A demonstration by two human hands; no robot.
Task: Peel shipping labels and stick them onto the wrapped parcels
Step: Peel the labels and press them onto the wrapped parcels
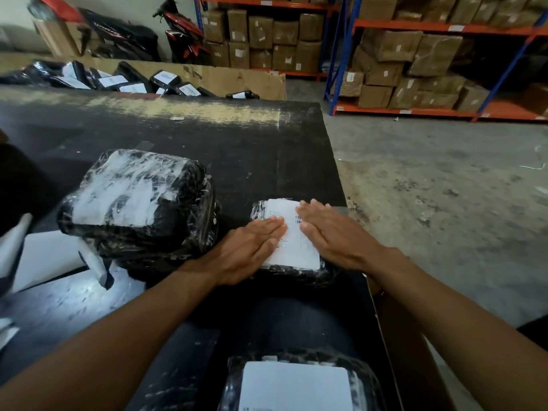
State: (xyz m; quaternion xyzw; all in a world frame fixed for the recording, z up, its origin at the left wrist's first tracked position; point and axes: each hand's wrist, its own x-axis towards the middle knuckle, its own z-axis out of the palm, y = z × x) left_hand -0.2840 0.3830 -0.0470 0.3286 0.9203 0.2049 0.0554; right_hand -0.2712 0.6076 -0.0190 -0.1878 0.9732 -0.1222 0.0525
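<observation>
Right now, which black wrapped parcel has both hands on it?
The small parcel on the right: left hand and right hand press its white label; the bigger parcel beside it is untouched.

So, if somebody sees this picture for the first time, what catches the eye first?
Both hands, left hand and right hand, lie flat on a white label atop a small black parcel by the table's right edge. Left of it sits a bigger wrapped bundle; brown cartons fill the shelves behind.
</observation>
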